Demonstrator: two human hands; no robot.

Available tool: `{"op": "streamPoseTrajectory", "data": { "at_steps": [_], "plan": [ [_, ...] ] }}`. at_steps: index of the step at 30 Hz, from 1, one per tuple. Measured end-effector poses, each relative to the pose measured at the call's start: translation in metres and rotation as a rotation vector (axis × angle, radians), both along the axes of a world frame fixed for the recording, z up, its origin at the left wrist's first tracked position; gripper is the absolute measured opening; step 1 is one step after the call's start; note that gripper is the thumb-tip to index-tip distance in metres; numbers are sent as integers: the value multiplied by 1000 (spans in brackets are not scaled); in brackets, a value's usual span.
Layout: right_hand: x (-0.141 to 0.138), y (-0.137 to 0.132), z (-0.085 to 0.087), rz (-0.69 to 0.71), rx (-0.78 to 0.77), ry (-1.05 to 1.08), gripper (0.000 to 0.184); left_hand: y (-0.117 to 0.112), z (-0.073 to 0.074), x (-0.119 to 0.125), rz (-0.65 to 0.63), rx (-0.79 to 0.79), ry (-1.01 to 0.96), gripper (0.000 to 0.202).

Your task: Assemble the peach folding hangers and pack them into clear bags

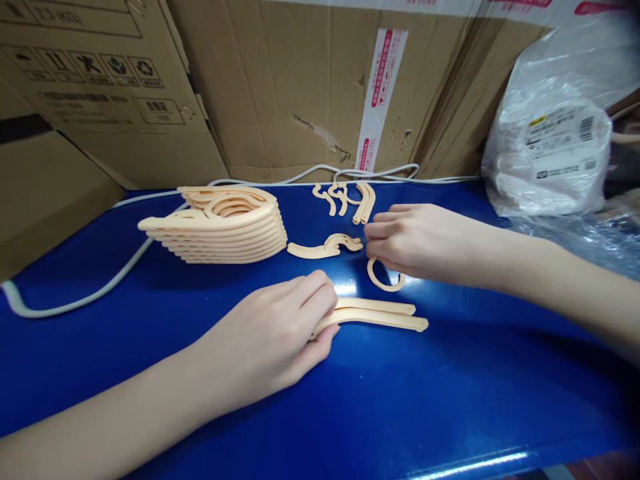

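My left hand (285, 327) is closed around one end of two curved beige plastic hanger arms (380, 313), which lie side by side and point right. My right hand (405, 240) is closed with its fingers curled down over a beige plastic ring (386, 285). The ring's upper part is hidden under the hand, and what the fingertips hold cannot be made out. Just left of those fingertips lies a beige hook-shaped piece (345, 243) against a curved strip (310, 252). Farther left stands a neat stack of beige plastic hangers (225, 240).
Behind the hands, small hooks (327, 199) and short curved strips (366, 203) lie on the blue tabletop (370, 413). A white cable (100, 308) runs along the back and left. Cardboard boxes (280, 87) wall the rear. A clear plastic bag (550, 153) sits at right.
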State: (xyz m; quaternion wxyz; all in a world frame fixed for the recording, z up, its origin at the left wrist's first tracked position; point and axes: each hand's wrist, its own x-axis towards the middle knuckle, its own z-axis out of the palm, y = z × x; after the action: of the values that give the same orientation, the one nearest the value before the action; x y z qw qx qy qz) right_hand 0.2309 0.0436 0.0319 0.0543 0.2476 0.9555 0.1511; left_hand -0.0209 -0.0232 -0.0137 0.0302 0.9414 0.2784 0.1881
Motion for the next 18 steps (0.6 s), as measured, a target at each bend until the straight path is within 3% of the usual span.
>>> {"op": "streamPoseTrajectory", "data": {
  "at_steps": [4, 8, 11, 15, 18],
  "plan": [
    [5, 1, 3, -5, -68, 87, 20, 0, 1, 1, 12, 16, 22, 14],
    [9, 3, 12, -72, -265, 283, 9, 0, 1, 2, 16, 35, 38, 17],
    [5, 4, 10, -118, -554, 534, 5, 0, -2, 2, 7, 39, 23, 18],
    [-12, 1, -11, -197, -1148, 961, 9, 0, -9, 3, -13, 60, -30, 18],
    [-22, -3, -29, -271, -1371, 1083, 17, 1, -10, 4, -12, 82, -28, 16]
  ]
}}
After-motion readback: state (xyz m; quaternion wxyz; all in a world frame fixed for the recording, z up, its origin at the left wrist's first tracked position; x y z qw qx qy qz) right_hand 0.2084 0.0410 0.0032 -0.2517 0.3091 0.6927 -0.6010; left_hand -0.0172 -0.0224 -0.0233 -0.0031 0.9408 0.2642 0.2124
